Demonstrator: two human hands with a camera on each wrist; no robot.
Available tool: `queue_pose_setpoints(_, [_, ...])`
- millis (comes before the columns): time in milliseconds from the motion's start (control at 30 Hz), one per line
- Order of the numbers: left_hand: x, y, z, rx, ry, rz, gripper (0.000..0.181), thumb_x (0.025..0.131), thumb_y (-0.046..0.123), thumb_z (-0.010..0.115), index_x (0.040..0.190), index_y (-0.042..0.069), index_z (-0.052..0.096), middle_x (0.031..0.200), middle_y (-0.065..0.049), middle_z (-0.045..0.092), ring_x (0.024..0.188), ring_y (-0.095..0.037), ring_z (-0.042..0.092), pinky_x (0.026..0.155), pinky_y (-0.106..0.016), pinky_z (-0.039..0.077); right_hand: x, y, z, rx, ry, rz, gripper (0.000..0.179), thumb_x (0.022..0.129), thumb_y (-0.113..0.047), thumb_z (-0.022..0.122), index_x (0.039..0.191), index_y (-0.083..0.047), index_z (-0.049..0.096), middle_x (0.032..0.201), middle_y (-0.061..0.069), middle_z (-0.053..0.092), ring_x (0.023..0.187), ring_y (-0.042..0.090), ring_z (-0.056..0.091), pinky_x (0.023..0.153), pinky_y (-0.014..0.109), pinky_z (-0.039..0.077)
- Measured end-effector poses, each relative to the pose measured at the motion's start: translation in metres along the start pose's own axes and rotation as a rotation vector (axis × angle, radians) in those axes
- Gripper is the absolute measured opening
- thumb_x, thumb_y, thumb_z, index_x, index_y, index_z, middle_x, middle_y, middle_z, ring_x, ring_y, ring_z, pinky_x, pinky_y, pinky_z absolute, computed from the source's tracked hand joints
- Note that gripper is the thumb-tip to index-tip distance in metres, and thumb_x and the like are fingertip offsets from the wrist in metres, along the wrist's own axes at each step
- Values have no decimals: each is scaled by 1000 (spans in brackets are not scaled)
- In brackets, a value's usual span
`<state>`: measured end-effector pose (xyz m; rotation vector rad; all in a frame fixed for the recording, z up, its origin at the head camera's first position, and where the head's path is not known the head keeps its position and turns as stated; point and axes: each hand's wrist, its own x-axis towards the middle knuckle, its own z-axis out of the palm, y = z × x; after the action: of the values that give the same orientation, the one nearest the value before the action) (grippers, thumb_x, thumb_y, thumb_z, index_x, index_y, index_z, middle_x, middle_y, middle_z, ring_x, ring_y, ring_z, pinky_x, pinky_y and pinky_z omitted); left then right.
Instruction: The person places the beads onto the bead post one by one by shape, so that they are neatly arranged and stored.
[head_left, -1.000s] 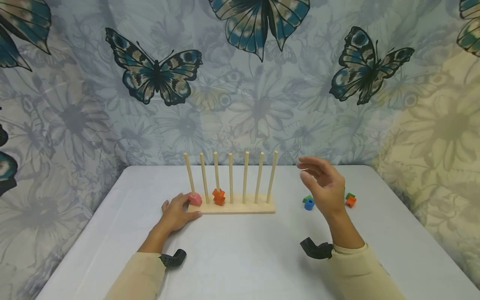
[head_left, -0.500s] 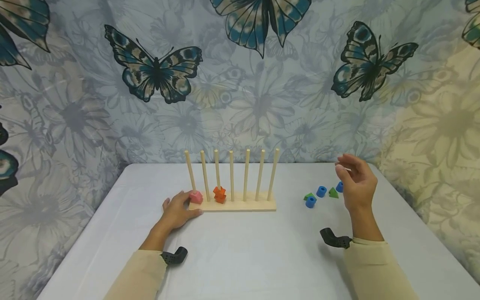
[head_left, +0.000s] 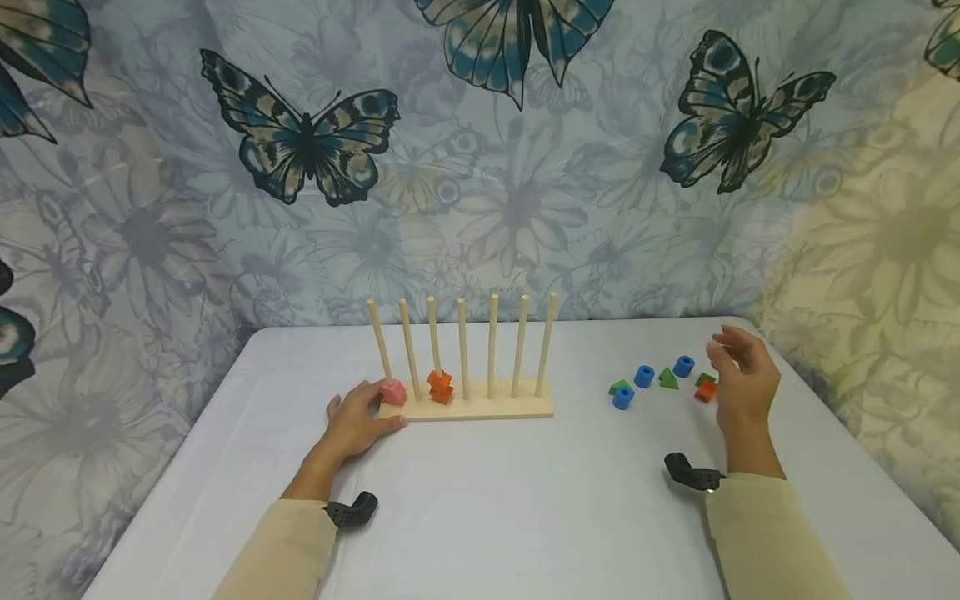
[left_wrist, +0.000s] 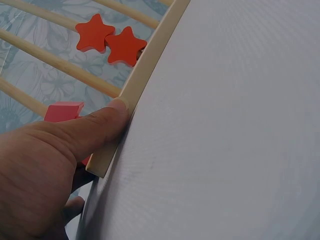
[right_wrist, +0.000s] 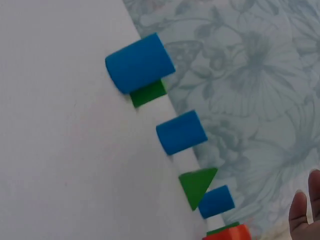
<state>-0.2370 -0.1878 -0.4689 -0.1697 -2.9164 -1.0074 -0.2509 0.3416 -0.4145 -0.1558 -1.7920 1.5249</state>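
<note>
My left hand (head_left: pixel 358 423) holds the left end of a wooden peg stand (head_left: pixel 487 408); in the left wrist view its thumb (left_wrist: pixel 102 125) presses the front edge of the base. A pink-red block (head_left: pixel 393 392) sits low on the first peg, beside that hand. Two orange stars (left_wrist: pixel 95 33) are stacked on the third peg. At the right, my right hand (head_left: pixel 750 383) hovers with loosely bent fingers and nothing visible in them. Closest to it is an orange piece (head_left: pixel 705 391), with a green piece (head_left: pixel 705 378) just behind.
Three blue cylinders (head_left: pixel 644 377) and two more green pieces, one a triangle (head_left: pixel 668 379), lie left of my right hand on the white table (head_left: pixel 510 508). Several upright pegs (head_left: pixel 492 346) rise from the base. A butterfly-patterned backdrop (head_left: pixel 525 225) stands behind the table.
My right hand has moved to the right, past the loose pieces, and somewhat lower, uncovering blue, green and orange ones. The left hand keeps its hold on the stand.
</note>
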Motion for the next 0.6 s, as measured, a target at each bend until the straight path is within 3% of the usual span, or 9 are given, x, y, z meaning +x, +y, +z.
queue_pose_setpoints(300, [0,1,0,3,2,-10,72,78,36,80,136,4,53,141,-23,45,138,-39,28,107,-60,0,1,25,-15,16,43,255,30,89,-8,69,119,-9,67,103,-1,62,91,10,55,73,16,43])
queue_pose_setpoints(600, [2,1,1,16,-9,-15,73,78,38,80,137,4,52,142,-22,45,138,-38,27,107,-60,1,2,35,-27,-211,-92,491,43,93,-28,66,134,-16,58,114,-5,58,96,5,50,75,14,41])
